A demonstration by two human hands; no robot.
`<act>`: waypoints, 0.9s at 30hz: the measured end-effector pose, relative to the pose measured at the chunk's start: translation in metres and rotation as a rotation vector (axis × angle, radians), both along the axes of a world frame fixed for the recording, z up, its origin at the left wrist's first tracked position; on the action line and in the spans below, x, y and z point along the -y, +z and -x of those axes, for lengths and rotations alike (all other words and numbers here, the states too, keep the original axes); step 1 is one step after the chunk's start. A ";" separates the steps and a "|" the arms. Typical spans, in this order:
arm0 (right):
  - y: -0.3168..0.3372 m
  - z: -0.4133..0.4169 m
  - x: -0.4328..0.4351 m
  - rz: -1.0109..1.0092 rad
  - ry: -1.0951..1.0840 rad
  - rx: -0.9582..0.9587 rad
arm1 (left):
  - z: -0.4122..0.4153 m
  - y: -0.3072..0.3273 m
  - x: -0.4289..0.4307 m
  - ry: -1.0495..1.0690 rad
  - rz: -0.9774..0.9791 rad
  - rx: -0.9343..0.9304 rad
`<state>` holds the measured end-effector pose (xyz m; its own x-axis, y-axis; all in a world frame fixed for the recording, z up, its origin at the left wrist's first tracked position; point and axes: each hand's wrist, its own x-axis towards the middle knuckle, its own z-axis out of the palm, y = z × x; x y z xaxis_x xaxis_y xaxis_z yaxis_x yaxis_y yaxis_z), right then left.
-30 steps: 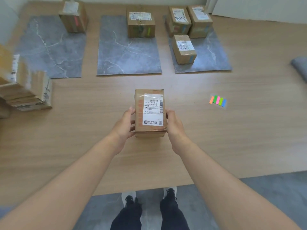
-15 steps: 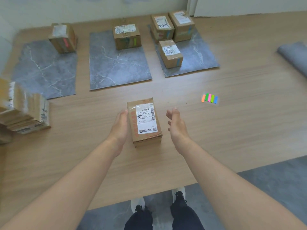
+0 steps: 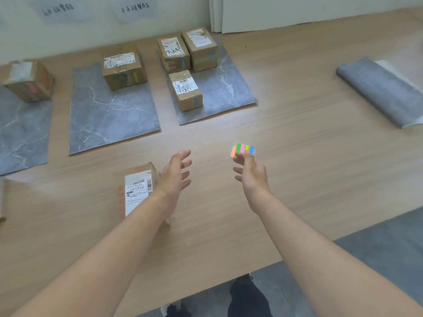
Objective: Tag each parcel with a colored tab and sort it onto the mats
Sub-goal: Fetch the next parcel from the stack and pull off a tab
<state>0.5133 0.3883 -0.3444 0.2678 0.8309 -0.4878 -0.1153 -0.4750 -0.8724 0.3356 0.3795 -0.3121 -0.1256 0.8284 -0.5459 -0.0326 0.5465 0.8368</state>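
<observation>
A brown parcel [image 3: 135, 191] with a white shipping label lies on the wooden table near the front, partly behind my left forearm. My left hand [image 3: 176, 175] hovers just right of it, fingers spread, holding nothing. My right hand [image 3: 250, 172] reaches out with loose fingers, its fingertips at the near edge of the strip of colored tabs [image 3: 242, 149]. Three grey marbled mats lie at the back: the left mat [image 3: 20, 133] holds one parcel [image 3: 28, 81], the middle mat [image 3: 109, 115] one parcel [image 3: 124, 69], the right mat [image 3: 226, 88] three parcels [image 3: 186, 90].
A rolled grey mat [image 3: 377, 90] lies at the right of the table. Paper signs [image 3: 135, 8] hang on the back wall. The table's front edge runs just below my forearms, with my shoes and grey floor beneath.
Both hands let go of the parcel, which now lies on the table. My right hand moved right and forward to the colored tabs; my view turned right.
</observation>
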 end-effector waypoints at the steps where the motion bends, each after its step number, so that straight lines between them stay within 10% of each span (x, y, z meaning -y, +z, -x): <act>1: -0.006 -0.012 -0.005 0.009 0.020 0.018 | -0.013 -0.006 -0.006 0.009 0.026 0.002; 27: -0.123 -0.094 -0.173 -0.031 0.687 0.728 | -0.126 -0.088 -0.098 0.028 0.125 -0.049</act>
